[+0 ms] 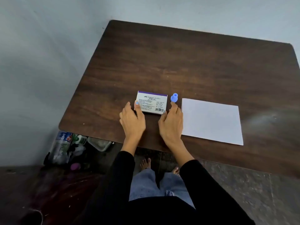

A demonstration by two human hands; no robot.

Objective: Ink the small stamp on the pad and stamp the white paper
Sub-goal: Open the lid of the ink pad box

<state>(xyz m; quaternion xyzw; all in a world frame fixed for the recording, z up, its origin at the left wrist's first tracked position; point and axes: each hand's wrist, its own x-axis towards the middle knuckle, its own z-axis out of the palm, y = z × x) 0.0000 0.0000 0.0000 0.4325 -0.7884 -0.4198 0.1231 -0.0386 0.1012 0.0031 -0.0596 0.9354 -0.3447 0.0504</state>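
Observation:
A white stamp pad box (151, 102) with a purple top edge lies closed on the dark wooden table (186, 62). A small blue stamp (174, 97) stands upright just right of the box. The white paper (211, 120) lies flat further right. My left hand (132, 121) rests at the box's near left corner, a fingertip touching its top. My right hand (171, 124) sits at the box's near right corner, one fingertip on the box edge and another reaching up just below the stamp. Neither hand holds anything.
The table's near edge runs just behind my wrists. Under its left corner on the floor sit plastic bottles (62, 146) and a clear container (99, 143). My bare feet (146, 164) stand on a speckled floor. A grey wall lies to the left.

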